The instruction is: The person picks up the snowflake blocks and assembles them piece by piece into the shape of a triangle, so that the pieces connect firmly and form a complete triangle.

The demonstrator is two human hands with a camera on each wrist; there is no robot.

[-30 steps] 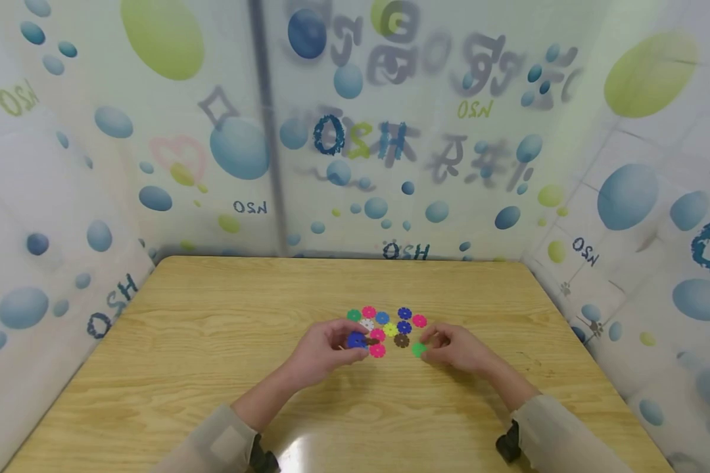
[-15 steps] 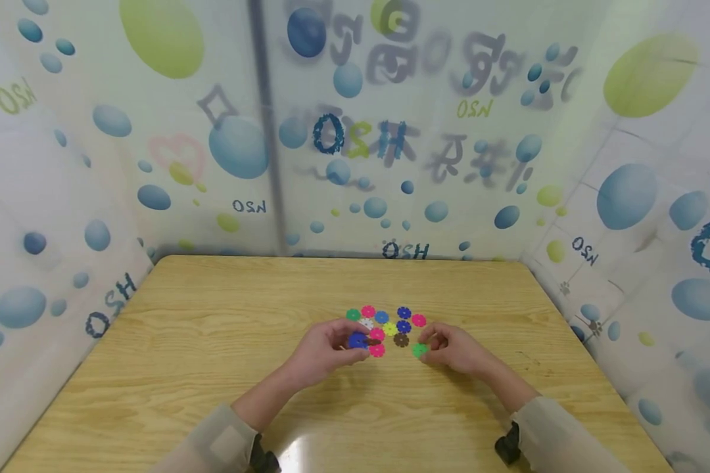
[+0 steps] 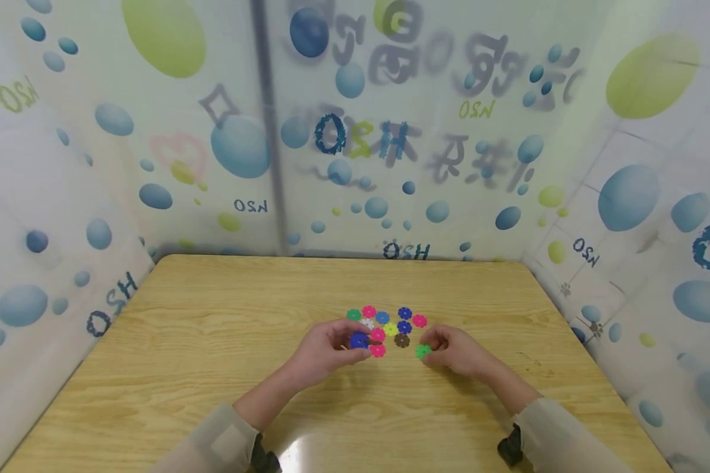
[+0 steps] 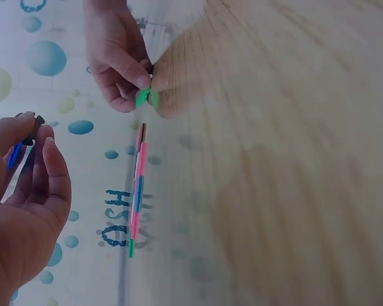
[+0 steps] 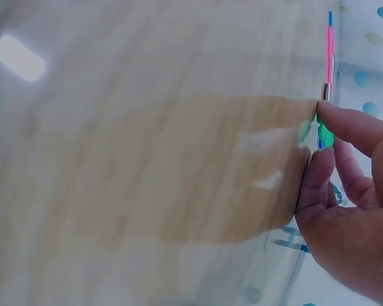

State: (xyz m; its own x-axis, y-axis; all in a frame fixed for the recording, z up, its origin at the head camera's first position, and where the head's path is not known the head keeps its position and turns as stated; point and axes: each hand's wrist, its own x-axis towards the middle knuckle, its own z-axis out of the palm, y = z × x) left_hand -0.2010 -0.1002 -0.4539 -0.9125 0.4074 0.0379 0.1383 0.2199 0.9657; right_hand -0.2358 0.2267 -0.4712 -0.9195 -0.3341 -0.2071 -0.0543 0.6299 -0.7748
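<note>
In the head view my left hand pinches a blue notched plastic interlocking disc. A brown disc sits against the blue one between the same thumb and fingers, seen nearly edge-on in the left wrist view; whether the two are slotted together is hard to tell. My right hand holds a green interlocking disc between thumb and fingertips, low over the table and tilted up off it. Just beyond the hands lie loose discs, among them a brown one, a yellow one and a pink one.
The discs form a loose cluster on the wooden table, with a green one at its far left and a pink one at its right. A patterned curtain hangs behind the table and along both sides.
My right hand has drawn the green disc slightly right and nearer to me, tilting it up. In my left hand the blue disc has turned a little and shows more of its face.
</note>
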